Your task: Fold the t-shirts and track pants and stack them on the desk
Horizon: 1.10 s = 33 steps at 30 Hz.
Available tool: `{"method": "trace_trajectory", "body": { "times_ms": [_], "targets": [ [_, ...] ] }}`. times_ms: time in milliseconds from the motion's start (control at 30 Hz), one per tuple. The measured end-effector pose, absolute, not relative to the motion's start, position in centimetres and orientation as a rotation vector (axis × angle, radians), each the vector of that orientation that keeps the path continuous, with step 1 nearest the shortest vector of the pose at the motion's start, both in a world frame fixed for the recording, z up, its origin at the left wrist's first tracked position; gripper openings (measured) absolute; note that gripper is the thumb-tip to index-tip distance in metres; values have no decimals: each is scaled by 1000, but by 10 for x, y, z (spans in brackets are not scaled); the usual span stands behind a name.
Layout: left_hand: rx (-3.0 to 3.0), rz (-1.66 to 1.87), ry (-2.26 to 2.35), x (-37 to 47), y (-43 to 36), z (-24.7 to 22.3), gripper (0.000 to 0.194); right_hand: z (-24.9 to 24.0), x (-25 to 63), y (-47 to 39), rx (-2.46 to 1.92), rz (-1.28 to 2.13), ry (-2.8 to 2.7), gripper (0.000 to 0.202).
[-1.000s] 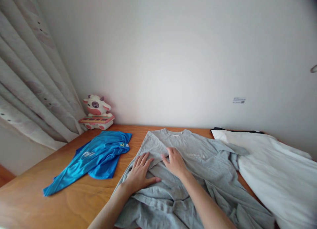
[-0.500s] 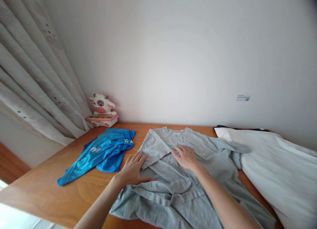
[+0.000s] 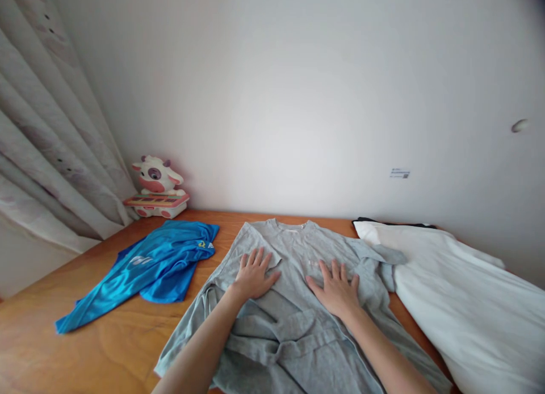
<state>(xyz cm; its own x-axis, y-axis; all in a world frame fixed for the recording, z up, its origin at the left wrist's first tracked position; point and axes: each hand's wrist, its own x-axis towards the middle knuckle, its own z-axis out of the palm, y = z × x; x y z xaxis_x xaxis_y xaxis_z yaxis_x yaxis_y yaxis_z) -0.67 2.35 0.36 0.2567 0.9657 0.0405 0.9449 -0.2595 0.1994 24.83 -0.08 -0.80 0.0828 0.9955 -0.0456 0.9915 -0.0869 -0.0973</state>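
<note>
A grey short-sleeved garment (image 3: 293,303) lies spread on the wooden table, its neckline toward the wall and a tied-looking band across its middle. My left hand (image 3: 254,275) rests flat on it, fingers apart, over the left sleeve and chest. On the right side of the chest, my right hand (image 3: 336,286) lies palm down with spread fingers, partly covering small pale lettering. The right sleeve (image 3: 385,260) is crumpled and reaches toward the white cloth. Wrinkles run through the fabric below both hands.
Left of the garment lies a crumpled blue shirt (image 3: 157,263) on the wooden table (image 3: 106,348). A toy cow with a keyboard (image 3: 156,187) stands in the back left corner by the curtain (image 3: 55,138). White cloth (image 3: 460,286) covers the right side, with something black under its far edge.
My left hand has moved from beside the sleeve onto the chest, and my right hand has shifted right. The left sleeve now lies flatter and the lower left side is spread outward. The view has turned right.
</note>
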Motion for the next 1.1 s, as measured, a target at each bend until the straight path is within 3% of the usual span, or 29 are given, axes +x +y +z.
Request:
{"method": "trace_trajectory", "body": {
  "times_ms": [133,267,367,500,667,800,900,1033,1100],
  "targets": [
    [2356,226,1824,-8,24,-2,104,-7,246,4,-2306,203,-2048,92],
    [2360,208,1852,-17,24,-1,107,-1,256,20,-2249,435,-2059,103],
    [2349,175,1867,-19,28,5,103,3,277,23,-2063,433,-2088,78],
    [2245,158,1994,4,36,18,73,3,314,15,-1887,242,-2068,45],
    [2530,472,1763,61,37,7,56,-2,366,13,-2013,-70,-1683,46],
    [2561,428,1643,72,36,-13,65,-1,402,14,-2332,-150,-1385,59],
    [2538,335,1666,61,40,-17,73,-1,411,14,-2437,-51,-1337,60],
    [2544,320,1675,51,42,-14,71,-8,407,23,-2078,270,-1219,31],
    [2545,340,1674,51,41,-13,70,-12,405,29,-1914,381,-1107,30]
  ]
}}
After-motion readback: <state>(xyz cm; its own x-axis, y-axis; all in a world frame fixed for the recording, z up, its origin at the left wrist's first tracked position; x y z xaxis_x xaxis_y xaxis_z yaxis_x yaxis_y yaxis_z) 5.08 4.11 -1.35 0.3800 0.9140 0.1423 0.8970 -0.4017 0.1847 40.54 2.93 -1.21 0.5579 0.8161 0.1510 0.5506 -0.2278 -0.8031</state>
